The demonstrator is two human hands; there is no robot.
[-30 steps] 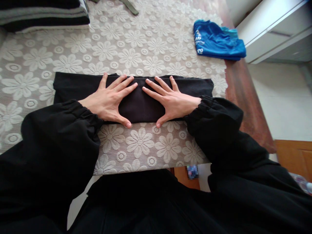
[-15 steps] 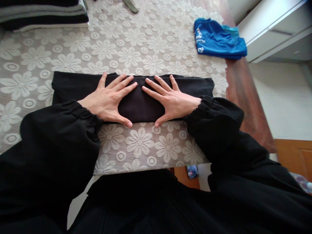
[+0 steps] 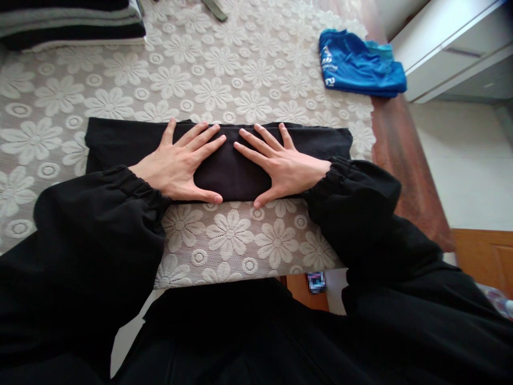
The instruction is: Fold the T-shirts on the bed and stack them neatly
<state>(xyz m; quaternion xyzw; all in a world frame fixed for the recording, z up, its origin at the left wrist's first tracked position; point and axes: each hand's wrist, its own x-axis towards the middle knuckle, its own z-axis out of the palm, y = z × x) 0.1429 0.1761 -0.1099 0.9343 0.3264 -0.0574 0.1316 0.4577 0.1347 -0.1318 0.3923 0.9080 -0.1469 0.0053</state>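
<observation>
A black garment (image 3: 236, 174), folded into a long flat strip, lies across the table in front of me. My left hand (image 3: 180, 163) rests on its left half, palm down, fingers spread toward the far edge. On the right half my right hand (image 3: 278, 166) lies flat in the same way, fingers apart. Both thumbs reach to the garment's near edge, and a gap separates the two hands. What kind of garment it is, I cannot tell.
A lace tablecloth (image 3: 230, 235) with flower patterns covers the wooden table (image 3: 420, 198). At the back left stands a stack of folded clothes (image 3: 76, 29). A folded blue garment (image 3: 360, 64) lies at the right edge, and an olive strip (image 3: 215, 9) at the back.
My left thumb has shifted slightly to the right and away from me. The garment and my right hand are practically still.
</observation>
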